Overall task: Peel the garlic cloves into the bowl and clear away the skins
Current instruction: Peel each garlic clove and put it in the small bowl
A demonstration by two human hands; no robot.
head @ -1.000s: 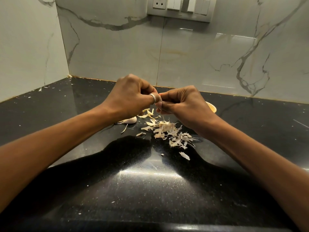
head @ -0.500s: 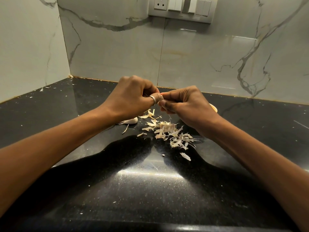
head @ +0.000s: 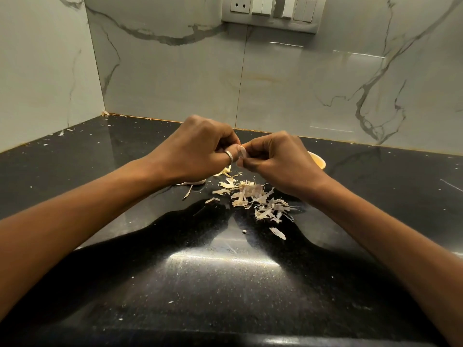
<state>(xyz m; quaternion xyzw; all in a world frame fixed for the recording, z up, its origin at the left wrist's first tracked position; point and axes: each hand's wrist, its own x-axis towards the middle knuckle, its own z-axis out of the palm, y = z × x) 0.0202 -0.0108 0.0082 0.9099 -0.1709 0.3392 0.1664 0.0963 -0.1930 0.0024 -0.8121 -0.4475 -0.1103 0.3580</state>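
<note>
Both hands meet above the black counter (head: 225, 284). My left hand (head: 198, 149), with a ring on one finger, grips a garlic clove (head: 242, 152) whose pale tip shows between the fingers. My right hand (head: 278, 159) pinches the clove from the other side with thumb and fingertips. Below the hands lies a pile of garlic skins (head: 255, 199). An unpeeled clove (head: 198, 182) peeks out under my left wrist. A small yellowish bowl (head: 318, 160) stands behind my right hand, mostly hidden.
Marble-look tiled walls close the counter at the back and left, meeting in a corner (head: 105, 112). A switch panel with a socket (head: 270, 11) sits high on the back wall. Small skin flecks dot the counter. The counter's front edge runs along the bottom.
Both hands stay together over the skins, with only small finger movements on the clove. The pile on the counter looks the same.
</note>
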